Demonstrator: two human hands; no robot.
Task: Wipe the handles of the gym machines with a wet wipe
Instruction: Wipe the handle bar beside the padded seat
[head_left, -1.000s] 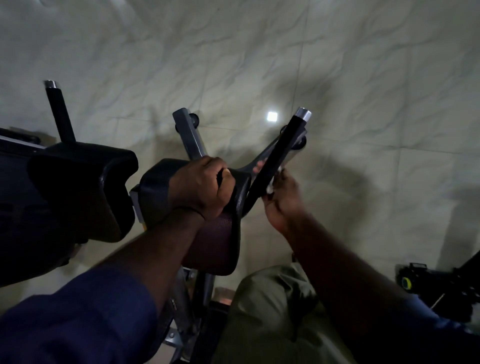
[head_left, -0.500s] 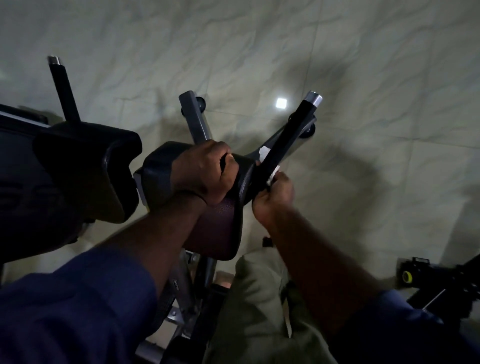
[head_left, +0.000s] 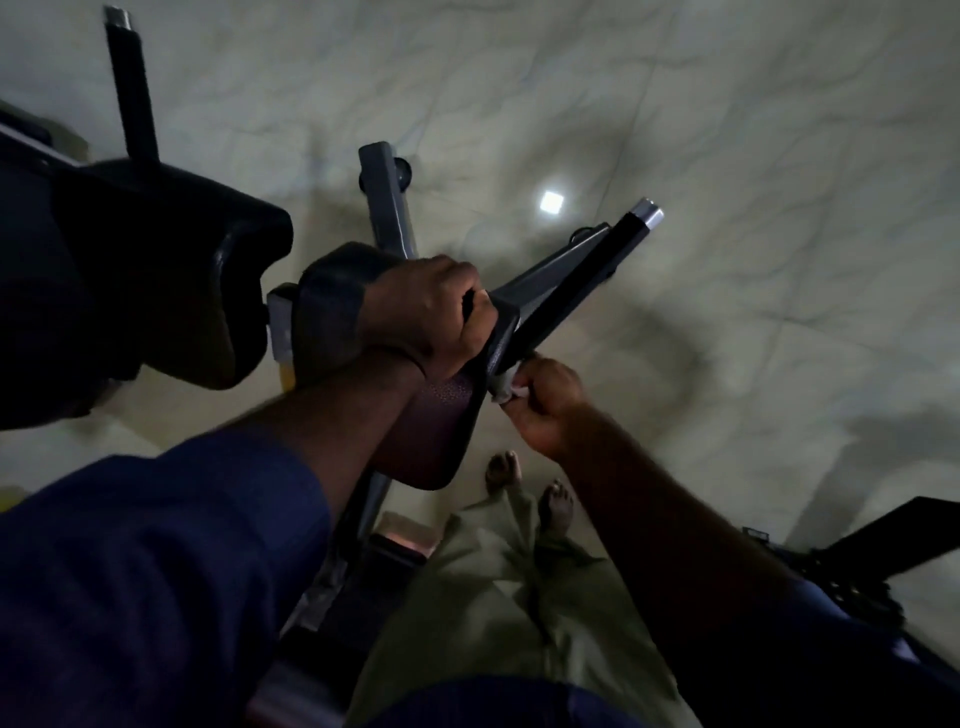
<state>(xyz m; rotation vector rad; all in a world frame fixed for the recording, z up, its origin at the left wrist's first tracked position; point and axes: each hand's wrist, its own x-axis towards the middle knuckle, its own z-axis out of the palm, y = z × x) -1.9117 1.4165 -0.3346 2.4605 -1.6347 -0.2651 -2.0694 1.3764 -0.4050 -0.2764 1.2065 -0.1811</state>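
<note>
A black machine handle (head_left: 576, 283) with a silver end cap slants up to the right in the middle of the head view. My right hand (head_left: 545, 402) grips a white wet wipe (head_left: 506, 388) wrapped round the handle's lower end, close to the pad. My left hand (head_left: 434, 317) curls over the top edge of the dark padded rest (head_left: 332, 306) beside that handle. A second black handle (head_left: 130, 88) with a silver cap stands upright at the top left, untouched.
A larger black pad (head_left: 171, 291) sits to the left. Grey frame legs (head_left: 387, 202) spread over the pale marble floor (head_left: 753, 208). My bare feet (head_left: 556, 506) stand below. Another dark machine part (head_left: 883, 545) lies at the lower right.
My right hand has slid down the handle with the wipe to its lower end. The left hand keeps its grip on the pad. The view has shifted downward.
</note>
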